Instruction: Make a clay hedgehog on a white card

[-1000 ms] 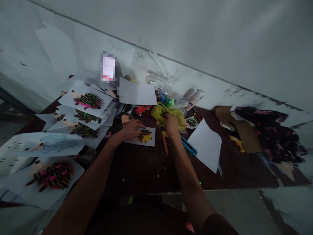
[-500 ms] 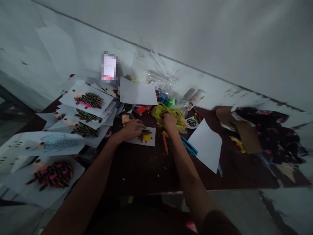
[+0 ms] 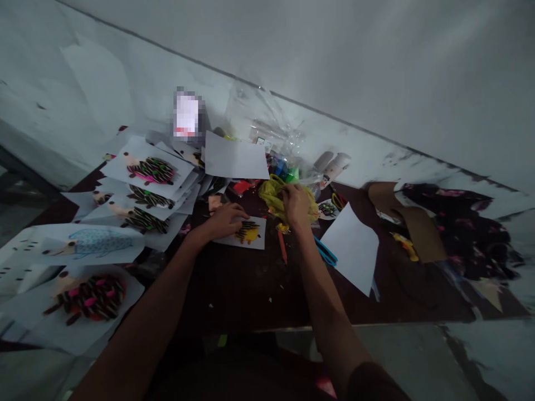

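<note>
My left hand [image 3: 225, 220] lies flat with fingers stretched over the left part of a small white card [image 3: 256, 241]. A yellow hedgehog figure with dark spines [image 3: 248, 231] shows on the card beside the fingertips. My right hand [image 3: 295, 203] is at a crumpled yellow-green plastic bag [image 3: 271, 194], its fingers pinched together over the bag; what they hold is too small to make out. An orange stick-like tool [image 3: 283, 247] and blue-handled scissors [image 3: 326, 252] lie near my right wrist.
Hedgehog pictures [image 3: 150, 169] are piled on the left. White sheets [image 3: 354, 245] lie on the right and behind the card. Clear plastic packaging [image 3: 271, 125] leans by the wall. Brown cardboard [image 3: 424, 234] and dark patterned cloth [image 3: 468, 234] are at the far right.
My right hand has lifted slightly out of the yellow-green bag and shifted right, its pinched fingertips now showing. My left hand has stayed on the card.
</note>
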`<action>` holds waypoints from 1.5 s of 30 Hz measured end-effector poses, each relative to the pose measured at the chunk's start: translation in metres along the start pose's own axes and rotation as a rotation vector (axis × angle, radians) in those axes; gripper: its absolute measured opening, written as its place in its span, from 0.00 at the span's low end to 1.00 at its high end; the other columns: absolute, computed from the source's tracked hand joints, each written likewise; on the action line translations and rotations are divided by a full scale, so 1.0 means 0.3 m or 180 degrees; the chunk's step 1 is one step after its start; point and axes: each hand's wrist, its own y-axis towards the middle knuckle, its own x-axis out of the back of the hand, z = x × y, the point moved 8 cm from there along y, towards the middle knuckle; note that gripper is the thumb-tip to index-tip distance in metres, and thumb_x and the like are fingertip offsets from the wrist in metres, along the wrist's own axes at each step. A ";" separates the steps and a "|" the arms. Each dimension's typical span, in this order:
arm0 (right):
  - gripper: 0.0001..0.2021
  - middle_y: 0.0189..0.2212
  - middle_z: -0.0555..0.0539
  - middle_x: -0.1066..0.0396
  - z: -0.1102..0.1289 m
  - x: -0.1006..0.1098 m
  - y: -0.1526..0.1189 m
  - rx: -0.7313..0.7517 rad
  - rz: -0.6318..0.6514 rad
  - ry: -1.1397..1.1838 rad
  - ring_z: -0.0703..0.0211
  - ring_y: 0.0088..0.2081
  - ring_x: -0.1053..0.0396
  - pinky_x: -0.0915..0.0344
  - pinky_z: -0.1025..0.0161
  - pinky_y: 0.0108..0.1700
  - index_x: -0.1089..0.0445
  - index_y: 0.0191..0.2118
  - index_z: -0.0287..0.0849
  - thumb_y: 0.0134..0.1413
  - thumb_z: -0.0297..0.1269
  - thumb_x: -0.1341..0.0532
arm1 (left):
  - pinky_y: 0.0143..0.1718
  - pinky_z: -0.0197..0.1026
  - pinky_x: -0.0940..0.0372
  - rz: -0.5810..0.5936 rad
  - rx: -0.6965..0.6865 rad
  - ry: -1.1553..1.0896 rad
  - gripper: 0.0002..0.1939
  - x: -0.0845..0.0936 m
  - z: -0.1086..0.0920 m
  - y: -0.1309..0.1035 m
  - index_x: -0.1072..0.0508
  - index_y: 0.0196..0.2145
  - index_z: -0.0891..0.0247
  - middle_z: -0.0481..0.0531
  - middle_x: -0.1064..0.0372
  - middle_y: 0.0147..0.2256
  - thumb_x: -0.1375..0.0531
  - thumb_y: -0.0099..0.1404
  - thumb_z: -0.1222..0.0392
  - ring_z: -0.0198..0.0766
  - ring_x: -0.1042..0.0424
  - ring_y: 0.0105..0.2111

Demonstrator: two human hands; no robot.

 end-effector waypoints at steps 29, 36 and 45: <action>0.14 0.51 0.41 0.23 0.135 -0.201 -0.102 0.0498 0.1012 0.0122 0.51 0.51 0.27 0.34 0.60 0.50 0.22 0.54 0.46 0.69 0.36 0.41 | 0.55 0.48 0.32 -0.0389 -0.0039 0.0185 0.15 0.009 0.041 0.014 0.17 0.41 0.59 0.55 0.22 0.47 0.42 0.64 0.70 0.44 0.26 0.49; 0.15 0.50 0.40 0.23 0.149 -0.200 -0.092 0.0525 0.0945 0.0004 0.52 0.48 0.26 0.34 0.61 0.47 0.24 0.51 0.44 0.72 0.36 0.47 | 0.56 0.49 0.32 -0.0331 -0.0055 0.0203 0.14 0.009 0.038 0.014 0.17 0.42 0.61 0.56 0.22 0.48 0.42 0.67 0.67 0.45 0.26 0.48; 0.10 0.42 0.43 0.20 0.038 -0.143 -0.196 0.0362 0.0364 0.1441 0.52 0.43 0.25 0.32 0.58 0.50 0.23 0.45 0.42 0.64 0.30 0.42 | 0.55 0.50 0.33 -0.0341 -0.0035 0.0196 0.13 0.010 0.032 0.009 0.17 0.43 0.60 0.57 0.23 0.47 0.41 0.67 0.65 0.46 0.27 0.48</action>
